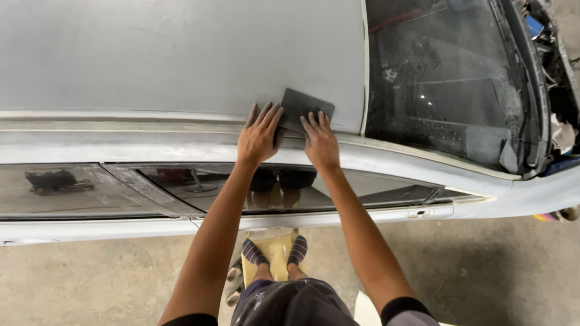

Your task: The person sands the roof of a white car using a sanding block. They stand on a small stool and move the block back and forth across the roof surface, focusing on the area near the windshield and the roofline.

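Seen from above, a person standing on a pale yellow stool (275, 253) leans over the roof (181, 54) of a pale grey car, both bare arms stretched forward. At far left the roof is a broad, flat, matte panel with a dull, scuffed look, edged on its near side by a lighter rail; below that, the dark side windows (78, 190) reflect the workshop. The left hand (258, 137) lies flat on the roof edge, fingers spread and pressed down, its fingertips just touching the left edge of a sheet of sandpaper (302, 107). The sheet is dark grey, thin and roughly rectangular, lying flat on the roof near its right end, turned at an angle so its long axis runs from near left to far right, one corner pointing away. The right hand (320, 142) presses flat on the sheet's near edge, fingers slightly spread, covering part of it. Further right, the dusty, speckled windscreen (447, 78) is dark, and what lies behind it is hard to make out. At the far right edge, the engine bay (559, 72) is cut off. Below is a bare concrete floor (483, 271).
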